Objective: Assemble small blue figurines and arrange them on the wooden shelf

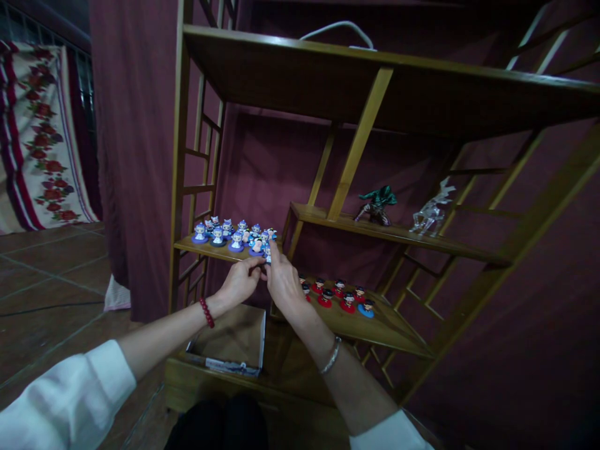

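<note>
Several small purple and white figurines (237,241) stand on round bases on the left shelf (213,250). At that shelf's front right corner, both hands meet around one small white and purple figurine (268,253). My left hand (240,282), with a red bead bracelet, pinches at its base from the left. My right hand (284,279), with a silver bracelet, has its index finger stretched up along the figurine's right side; its other fingers are curled and partly hidden. Part of the figurine is covered by the fingers.
Red-based figurines (347,302) and one blue-based figurine (366,308) stand on the lower right shelf (391,328). A green figure (377,204) and a clear deer figure (431,211) occupy the middle shelf. Below my hands lies an open cardboard box (229,337).
</note>
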`<state>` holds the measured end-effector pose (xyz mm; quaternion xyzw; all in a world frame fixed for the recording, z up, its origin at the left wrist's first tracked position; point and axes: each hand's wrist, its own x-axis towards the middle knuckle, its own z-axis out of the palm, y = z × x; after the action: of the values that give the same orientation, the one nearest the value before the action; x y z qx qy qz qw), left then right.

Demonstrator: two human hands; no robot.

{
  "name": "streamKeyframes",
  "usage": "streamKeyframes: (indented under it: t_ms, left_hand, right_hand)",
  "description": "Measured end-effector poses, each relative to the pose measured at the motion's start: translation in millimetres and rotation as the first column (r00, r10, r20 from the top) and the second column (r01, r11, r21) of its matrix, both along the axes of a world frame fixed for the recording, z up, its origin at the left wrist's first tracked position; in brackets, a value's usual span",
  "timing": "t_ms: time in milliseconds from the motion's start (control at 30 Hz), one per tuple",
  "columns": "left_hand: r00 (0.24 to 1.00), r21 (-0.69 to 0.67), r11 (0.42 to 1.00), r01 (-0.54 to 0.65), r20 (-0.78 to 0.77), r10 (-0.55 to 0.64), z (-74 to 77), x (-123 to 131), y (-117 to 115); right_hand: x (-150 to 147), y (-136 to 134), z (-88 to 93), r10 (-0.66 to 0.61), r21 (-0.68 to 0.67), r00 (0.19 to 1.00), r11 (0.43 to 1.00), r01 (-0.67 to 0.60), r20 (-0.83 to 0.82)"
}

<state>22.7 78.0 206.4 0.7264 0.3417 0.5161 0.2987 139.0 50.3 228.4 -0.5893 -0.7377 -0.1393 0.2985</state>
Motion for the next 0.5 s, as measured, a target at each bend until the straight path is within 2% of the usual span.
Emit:
streamKeyframes:
  t_ms: [167,333,500]
  left_hand:
    - [0.998,0.057,0.998,-0.007,-0.065,0.011,2.6,-1,0]
    - [0.989,0.123,0.992,-0.005,-0.147,0.023,0.3,-1,3]
    - [0.976,0.174,0.984,-0.03,-0.206,0.067,-1.6,-2,4]
  right_hand:
    - [-9,-4,4.8,-0.118,-0.029,0.989,0.992,0.121,0.089]
    - [-15,-10,12.8,-0.253,-0.047,0.942,0.962,0.269,0.222]
    - [-16,-14,14.7,-0.285,-0.021,0.911,0.952,0.305,0.299]
